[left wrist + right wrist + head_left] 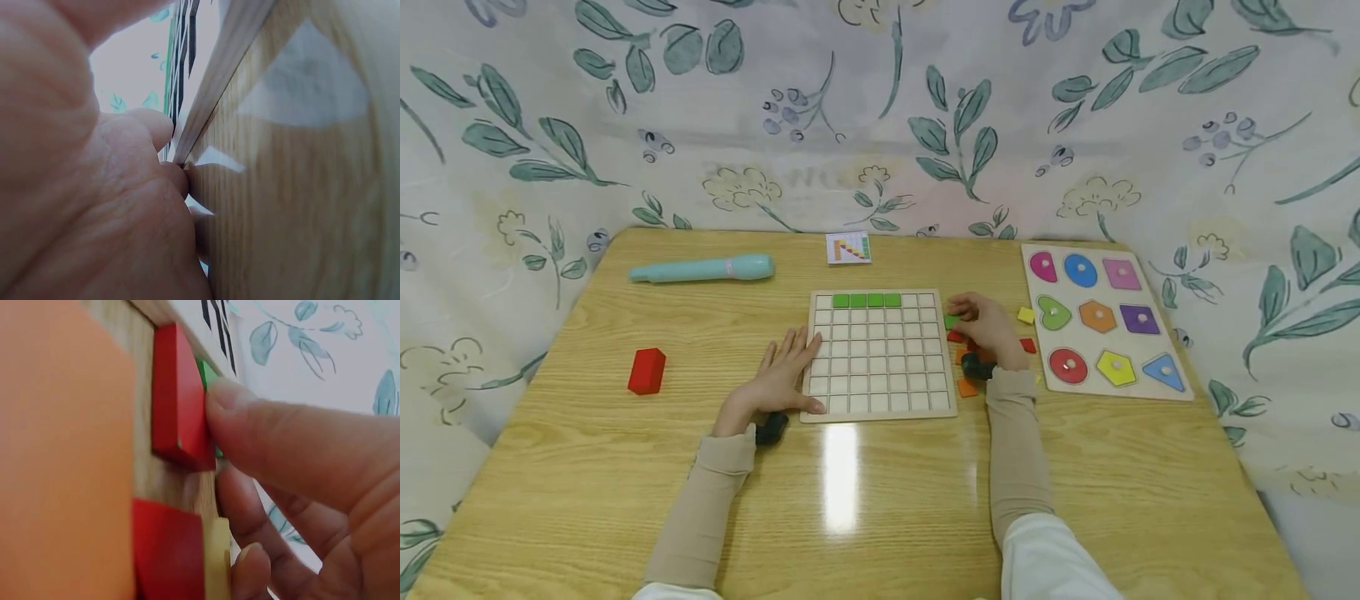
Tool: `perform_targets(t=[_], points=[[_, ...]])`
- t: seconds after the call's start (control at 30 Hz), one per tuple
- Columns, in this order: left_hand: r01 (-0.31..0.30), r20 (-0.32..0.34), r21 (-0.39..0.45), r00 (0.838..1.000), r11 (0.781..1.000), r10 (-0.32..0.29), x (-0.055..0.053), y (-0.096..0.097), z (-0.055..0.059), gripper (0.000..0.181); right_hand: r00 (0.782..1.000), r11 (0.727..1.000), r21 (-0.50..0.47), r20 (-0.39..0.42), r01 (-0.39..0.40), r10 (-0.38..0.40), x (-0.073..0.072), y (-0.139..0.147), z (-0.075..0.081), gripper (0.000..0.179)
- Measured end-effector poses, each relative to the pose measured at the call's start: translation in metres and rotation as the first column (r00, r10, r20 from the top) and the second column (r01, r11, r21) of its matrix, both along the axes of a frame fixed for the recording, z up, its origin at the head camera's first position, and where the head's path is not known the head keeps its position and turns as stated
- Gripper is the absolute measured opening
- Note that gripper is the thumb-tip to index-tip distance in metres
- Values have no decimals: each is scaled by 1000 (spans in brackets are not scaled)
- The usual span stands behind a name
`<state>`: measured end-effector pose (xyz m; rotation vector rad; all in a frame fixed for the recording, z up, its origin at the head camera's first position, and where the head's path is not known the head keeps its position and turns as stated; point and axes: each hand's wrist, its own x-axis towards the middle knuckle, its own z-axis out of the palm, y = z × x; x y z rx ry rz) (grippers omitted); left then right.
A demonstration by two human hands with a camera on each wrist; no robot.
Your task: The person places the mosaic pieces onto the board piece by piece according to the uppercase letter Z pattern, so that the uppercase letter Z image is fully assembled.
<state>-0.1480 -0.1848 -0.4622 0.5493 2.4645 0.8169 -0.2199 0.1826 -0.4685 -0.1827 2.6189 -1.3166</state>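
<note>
A wooden grid board (880, 350) lies mid-table, with several green tiles (867, 300) in its top row. My left hand (782, 375) rests at the board's left edge with its fingers spread and the thumb on the lower left corner. In the left wrist view the left fingers (153, 125) touch the board's side (212, 81). Beside the board's right edge, my right hand (988, 325) pinches a green tile (952, 322). In the right wrist view the thumb is on that green tile, mostly hidden behind a red tile (187, 406).
Loose red, orange and yellow tiles (1026, 315) lie around the right hand. Further right is a shape puzzle board (1105, 287). A small pattern card (848, 248) lies behind the grid. Leftward are a teal pen-shaped object (700, 268) and a red block (647, 371).
</note>
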Motion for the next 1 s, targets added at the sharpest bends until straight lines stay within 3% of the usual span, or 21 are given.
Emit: perform_targets(t=[0.2, 0.37, 0.47, 0.57, 0.77, 1.0], points=[[0, -7, 6, 1000, 1000, 0, -1, -1, -1, 118, 999, 994, 106, -33, 40, -37, -2, -10, 4, 32], [2, -14, -1, 1000, 1000, -2, -2, -2, -3, 118, 983, 987, -1, -90, 160, -160, -6, -18, -1, 33], [3, -13, -1, 1000, 1000, -3, -1, -3, -3, 119, 956, 965, -88, -142, 246, -256, -9, -24, -3, 33], [4, -9, 3, 1000, 1000, -4, 0, -3, -3, 120, 933, 949, -154, -194, 277, -304, -11, -34, -3, 32], [14, -3, 13, 1000, 1000, -14, 1, -3, -1, 119, 935, 945, -206, -199, 254, -294, -15, -52, -1, 33], [19, -4, 14, 1000, 1000, -19, 0, -4, -2, 120, 947, 960, -187, -205, 208, -246, -21, -66, -6, 32]])
